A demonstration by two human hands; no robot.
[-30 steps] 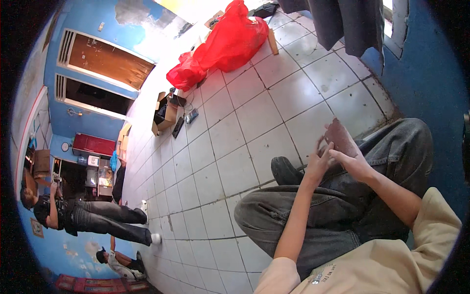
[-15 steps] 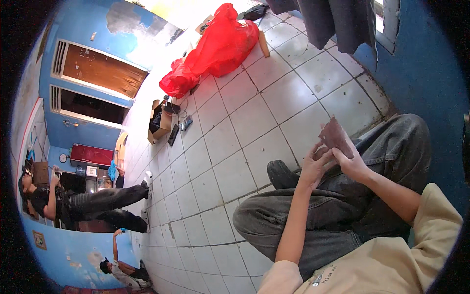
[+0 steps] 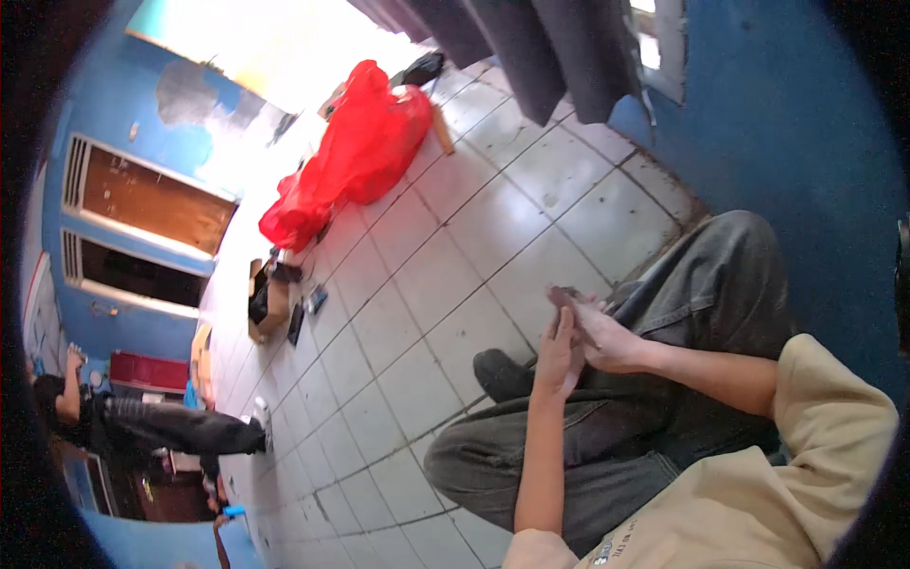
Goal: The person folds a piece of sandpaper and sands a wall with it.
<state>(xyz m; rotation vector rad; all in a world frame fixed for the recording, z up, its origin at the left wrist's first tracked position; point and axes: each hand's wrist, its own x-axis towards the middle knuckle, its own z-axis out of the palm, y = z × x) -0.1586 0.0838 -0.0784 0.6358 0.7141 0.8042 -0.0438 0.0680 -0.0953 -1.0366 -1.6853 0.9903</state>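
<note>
A thin reddish-brown sheet (image 3: pixel 561 295) with a ragged edge is pressed between my two hands, above my crossed legs. My left hand (image 3: pixel 561 358) lies along one side of it, fingers extended together and pressing against it. My right hand (image 3: pixel 607 339) holds it from the other side, palm turned toward the left hand. Only a narrow part of the sheet shows past the fingertips; the rest is hidden by the hands, and what material it is I cannot tell.
White floor tiles (image 3: pixel 408 313) spread ahead, and a blue wall (image 3: pixel 758 142) rises close on the right. Farther off are a red plastic sheet (image 3: pixel 351 152), an open cardboard box (image 3: pixel 272 308) and a dark curtain (image 3: pixel 531 57). A person (image 3: pixel 142 427) stands at the left.
My hands have come together, so the sheet, earlier spread broad and flat, now shows as a narrow piece. The whole view has shifted, and the standing person has raised an arm.
</note>
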